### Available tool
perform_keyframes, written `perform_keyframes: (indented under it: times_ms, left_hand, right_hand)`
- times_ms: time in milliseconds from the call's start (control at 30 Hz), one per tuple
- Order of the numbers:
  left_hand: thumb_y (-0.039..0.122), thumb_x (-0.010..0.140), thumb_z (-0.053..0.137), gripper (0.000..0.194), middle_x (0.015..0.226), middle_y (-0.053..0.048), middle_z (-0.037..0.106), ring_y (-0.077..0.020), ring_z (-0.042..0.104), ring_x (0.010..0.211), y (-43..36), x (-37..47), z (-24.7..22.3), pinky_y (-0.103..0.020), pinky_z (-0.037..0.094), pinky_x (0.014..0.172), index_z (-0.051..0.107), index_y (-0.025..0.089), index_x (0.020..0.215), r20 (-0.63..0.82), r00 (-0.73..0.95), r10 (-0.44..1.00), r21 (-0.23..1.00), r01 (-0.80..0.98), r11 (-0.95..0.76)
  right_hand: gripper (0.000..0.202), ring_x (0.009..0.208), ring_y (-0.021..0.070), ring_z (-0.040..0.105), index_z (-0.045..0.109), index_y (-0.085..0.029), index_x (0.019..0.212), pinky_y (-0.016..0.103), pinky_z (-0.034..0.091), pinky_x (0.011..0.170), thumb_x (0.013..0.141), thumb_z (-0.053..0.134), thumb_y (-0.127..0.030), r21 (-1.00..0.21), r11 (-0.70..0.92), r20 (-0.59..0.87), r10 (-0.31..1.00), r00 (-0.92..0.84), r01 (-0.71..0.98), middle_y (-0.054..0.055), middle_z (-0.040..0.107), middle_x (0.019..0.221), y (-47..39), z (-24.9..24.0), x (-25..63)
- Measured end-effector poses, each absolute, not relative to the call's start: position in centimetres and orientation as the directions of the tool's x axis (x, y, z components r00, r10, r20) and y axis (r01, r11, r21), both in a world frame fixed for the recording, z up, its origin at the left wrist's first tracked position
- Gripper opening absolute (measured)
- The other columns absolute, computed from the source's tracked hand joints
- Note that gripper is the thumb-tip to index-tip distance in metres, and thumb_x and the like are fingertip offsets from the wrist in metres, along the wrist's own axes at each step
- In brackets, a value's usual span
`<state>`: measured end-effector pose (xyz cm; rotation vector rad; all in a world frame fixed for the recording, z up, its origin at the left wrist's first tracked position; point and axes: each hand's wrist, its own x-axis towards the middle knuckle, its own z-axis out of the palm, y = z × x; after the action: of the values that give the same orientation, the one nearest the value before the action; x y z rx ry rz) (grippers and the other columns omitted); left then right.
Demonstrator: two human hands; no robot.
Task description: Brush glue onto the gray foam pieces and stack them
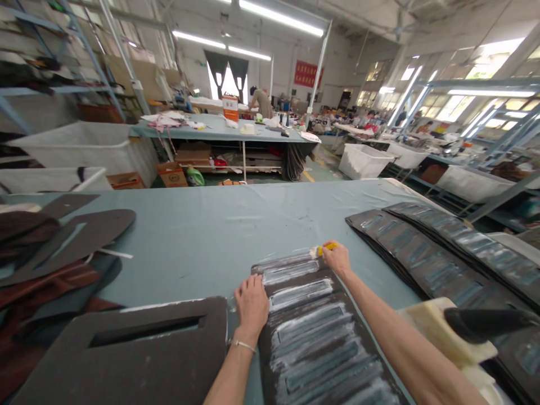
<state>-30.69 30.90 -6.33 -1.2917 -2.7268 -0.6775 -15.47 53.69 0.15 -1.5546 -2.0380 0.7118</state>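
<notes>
My right hand grips a yellow-handled brush, its pale bristles at the far edge of a dark slotted panel. White, wet-looking smears surround the panel's slots. My left hand lies on the panel's left edge with its fingers extended. To the left, another dark panel with one long slot rests on the blue-green table. Beside my right forearm stands a cream plastic container with a black object across its top; its kind is unclear.
Stacks of dark slotted panels lie on the right. Dark and reddish-brown pieces pile up at the left. Beyond are a second table, white bins and a person bending over work.
</notes>
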Motion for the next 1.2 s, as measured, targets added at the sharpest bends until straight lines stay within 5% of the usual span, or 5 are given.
perform_keyframes:
  times_ms: [200,400,733,900,1200]
  left_hand:
    - [0.020,0.088,0.037,0.030,0.115,-0.009,0.057,-0.0211,0.049,0.110,30.6,-29.8,-5.3,-0.038,0.033,0.093,0.051,0.017,0.115,0.184,-0.801,0.570,0.559,0.562,0.609]
    - [0.017,0.089,0.035,0.030,0.110,-0.007,0.061,-0.0202,0.050,0.107,28.6,-28.0,-5.3,-0.040,0.030,0.095,0.057,0.021,0.108,0.250,-0.684,0.685,0.429,0.713,0.555]
    - [0.015,0.087,0.036,0.031,0.114,-0.008,0.060,-0.0213,0.048,0.110,28.6,-28.3,-6.4,-0.039,0.031,0.094,0.056,0.021,0.111,0.253,-0.684,0.684,0.438,0.712,0.550]
    - [0.018,0.088,0.036,0.029,0.113,-0.007,0.060,-0.0190,0.051,0.108,27.8,-28.4,-6.1,-0.036,0.034,0.094,0.056,0.020,0.109,0.235,-0.735,0.636,0.550,0.640,0.536]
    - [0.023,0.092,0.033,0.032,0.121,-0.006,0.059,-0.0189,0.047,0.116,25.7,-25.8,-5.9,-0.038,0.031,0.097,0.055,0.022,0.114,0.261,-0.654,0.710,0.433,0.737,0.520]
  right_hand:
    - [0.026,0.057,0.0129,0.055,0.070,-0.018,0.076,0.020,0.039,0.057,0.068,0.054,-0.036,-0.751,0.321,0.067,0.906,-0.417,0.577,-0.002,0.060,0.057,49.9,2.0,-16.1]
    - [0.023,0.055,0.0109,0.052,0.069,-0.018,0.079,0.019,0.039,0.053,0.066,0.053,-0.029,-0.887,0.325,0.032,0.751,-0.660,0.328,-0.003,0.060,0.058,42.8,-0.6,-22.0]
    - [0.027,0.053,0.0124,0.052,0.067,-0.016,0.077,0.020,0.038,0.053,0.060,0.049,-0.025,-0.713,0.171,0.028,0.976,-0.217,0.679,-0.001,0.058,0.054,53.0,0.7,-10.9]
    - [0.025,0.058,0.0130,0.053,0.069,-0.018,0.074,0.021,0.037,0.057,0.063,0.049,-0.028,-0.667,0.327,0.162,0.941,-0.297,0.670,0.000,0.061,0.061,49.3,1.5,-13.8]
    - [0.024,0.053,0.0127,0.050,0.068,-0.019,0.078,0.021,0.037,0.055,0.067,0.049,-0.027,-0.796,0.338,0.011,0.838,-0.546,0.502,-0.002,0.058,0.056,40.7,-0.2,-21.4]
